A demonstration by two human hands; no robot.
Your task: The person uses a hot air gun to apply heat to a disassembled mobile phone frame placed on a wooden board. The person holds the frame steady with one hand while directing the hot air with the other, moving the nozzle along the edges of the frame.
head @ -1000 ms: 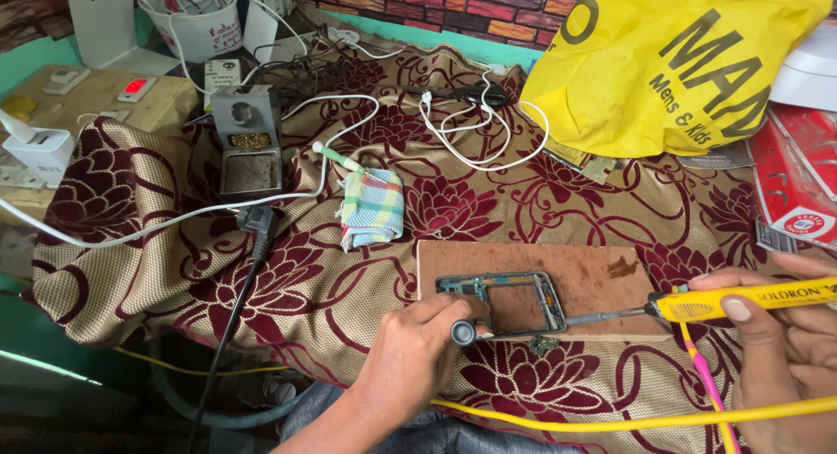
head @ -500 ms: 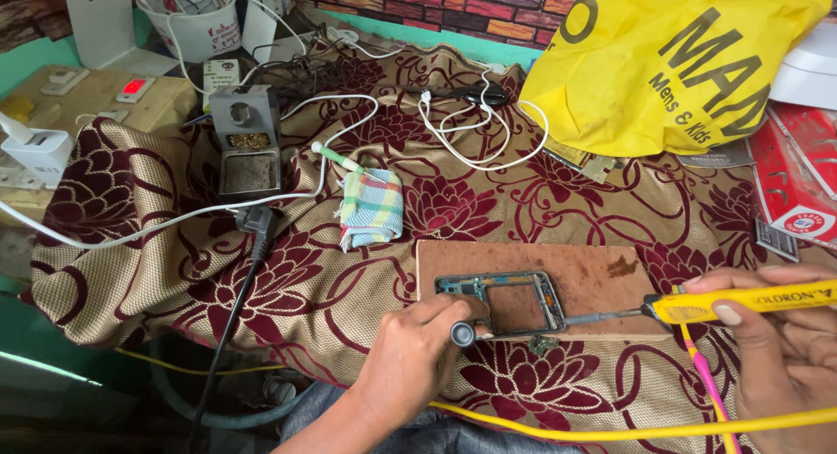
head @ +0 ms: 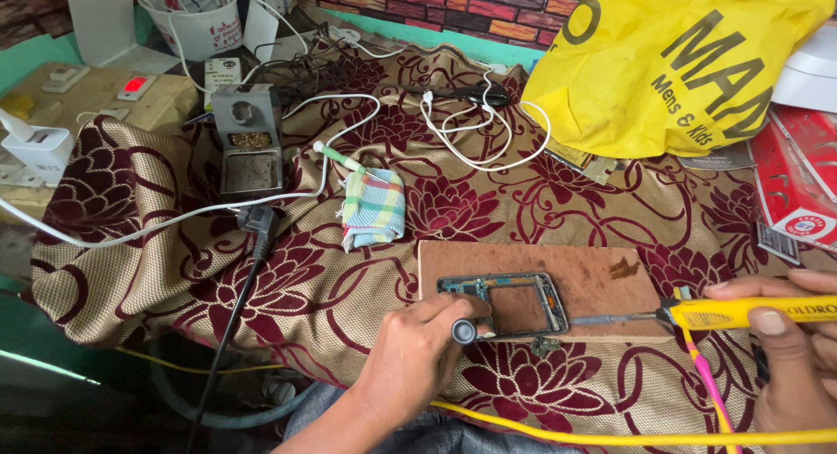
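- One view only: a camera worn on the person's head, so there is no second view to share any part of the scene.
- It looks forward and steeply down, over the person's lap, onto a table covered by a maroon flowered cloth.
- It sits close: the left hand rises from the bottom edge and the right hand is cut off by the right edge.
- The wooden board lies low and right of centre, nearest the lens.
- The far side runs along the top edge: a brick-patterned wall and a yellow bag.
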